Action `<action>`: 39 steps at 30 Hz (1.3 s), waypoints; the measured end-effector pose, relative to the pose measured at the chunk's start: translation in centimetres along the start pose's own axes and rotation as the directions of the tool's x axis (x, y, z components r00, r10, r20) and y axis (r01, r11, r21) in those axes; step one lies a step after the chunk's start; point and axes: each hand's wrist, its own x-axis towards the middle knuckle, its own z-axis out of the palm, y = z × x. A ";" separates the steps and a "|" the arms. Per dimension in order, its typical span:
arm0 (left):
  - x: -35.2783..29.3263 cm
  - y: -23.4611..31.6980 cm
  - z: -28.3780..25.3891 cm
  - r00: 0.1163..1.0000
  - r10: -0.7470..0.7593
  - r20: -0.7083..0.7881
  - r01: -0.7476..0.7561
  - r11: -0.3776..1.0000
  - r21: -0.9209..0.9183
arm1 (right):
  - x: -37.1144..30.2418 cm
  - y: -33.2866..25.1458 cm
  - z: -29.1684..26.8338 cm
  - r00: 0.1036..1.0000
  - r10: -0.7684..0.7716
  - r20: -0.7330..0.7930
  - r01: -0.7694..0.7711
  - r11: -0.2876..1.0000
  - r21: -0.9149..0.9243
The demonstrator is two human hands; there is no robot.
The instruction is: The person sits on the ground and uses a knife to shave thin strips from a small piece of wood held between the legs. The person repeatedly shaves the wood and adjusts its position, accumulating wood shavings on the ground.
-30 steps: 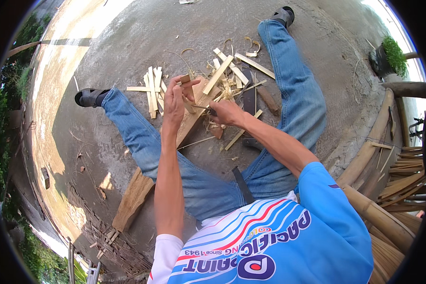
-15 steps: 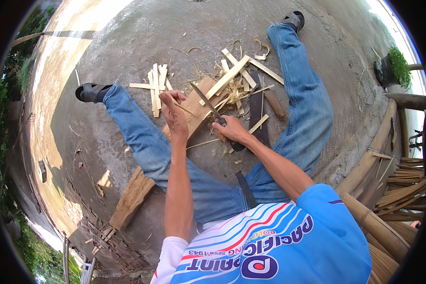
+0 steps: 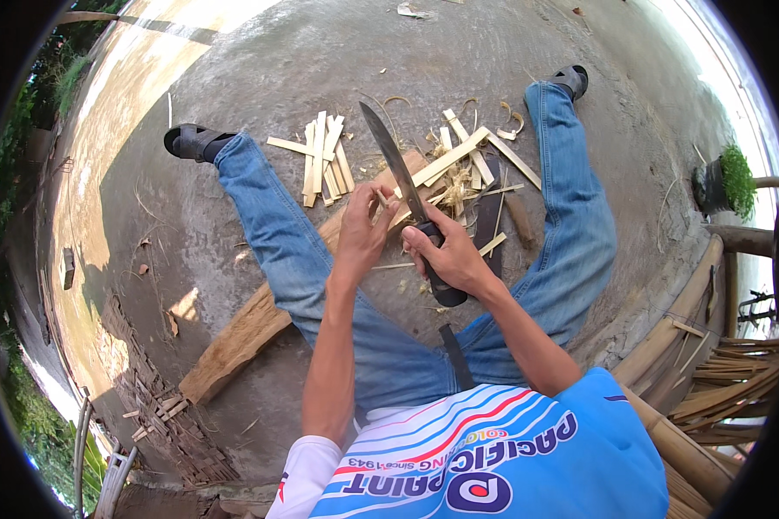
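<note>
swung farther out than before, the knife (image 3: 399, 166) sits in my right hand (image 3: 448, 254), fingers wrapped round its handle; my left hand (image 3: 362, 229) curls nearly closed just left, contents i can't tell from afar.

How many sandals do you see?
2: the left sandal at the picture's upper left and the right sandal at its upper right, both being worn. Neither is hidden.

Potted plant (image 3: 736, 182) right; bamboo pole (image 3: 679, 443) lower right; foliage (image 3: 72, 82) left.
</note>
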 end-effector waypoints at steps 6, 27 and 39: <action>-1.3 -0.4 0.9 0.983 -0.104 -0.152 0.059 0.960 -0.274 | -0.8 -0.8 1.4 1.000 0.002 -0.010 -0.002 0.999 0.041; -1.6 -1.5 0.9 0.967 -0.127 -0.222 0.065 0.961 -0.268 | -0.3 -0.8 2.7 0.999 0.046 -0.024 -0.043 0.993 0.113; -1.6 -1.0 0.9 0.971 -0.130 -0.199 0.066 0.951 -0.302 | -0.3 -0.6 2.5 0.999 0.048 -0.018 -0.046 0.995 0.084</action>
